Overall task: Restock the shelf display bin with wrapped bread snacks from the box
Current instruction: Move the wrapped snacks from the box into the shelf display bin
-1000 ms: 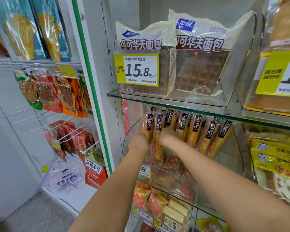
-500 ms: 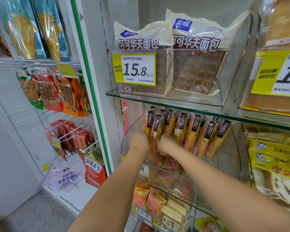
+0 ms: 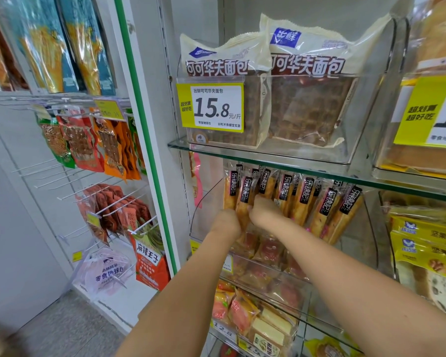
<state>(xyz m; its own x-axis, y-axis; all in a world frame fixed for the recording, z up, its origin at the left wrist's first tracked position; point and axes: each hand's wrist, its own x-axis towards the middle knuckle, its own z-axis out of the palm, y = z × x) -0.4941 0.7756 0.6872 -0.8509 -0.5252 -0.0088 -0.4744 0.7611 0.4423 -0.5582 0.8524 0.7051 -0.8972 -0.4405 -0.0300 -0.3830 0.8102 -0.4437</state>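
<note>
Centre frame: left hand [image 3: 227, 224] and right hand [image 3: 265, 213] flank one bread snack [image 3: 243, 200] in the bin [image 3: 199, 215]; fingers hidden, cannot tell grip

Upper shelf: two waffle bread bags [image 3: 307, 104] upright side by side on a glass shelf [image 3: 281, 164].
Front of left bag: yellow-and-white price tag [image 3: 214, 106] reading 15.8.
Far right: larger yellow tag [image 3: 428, 112], cut off by the frame edge.
Upright: green strip [image 3: 144, 124] running down the white post.
Upper left: teal-and-gold packs [image 3: 62, 42].
Left pegs: red, orange and green snack packets [image 3: 88, 143]; lower down, red-brown packets [image 3: 113, 210], a white printed bag [image 3: 106, 271], an orange-red pack [image 3: 150, 266].
Right middle: yellow packs [image 3: 422, 243].
Bottom centre: pink and orange wrapped cakes [image 3: 242, 313].
Lower left: grey floor [image 3: 62, 331].
</note>
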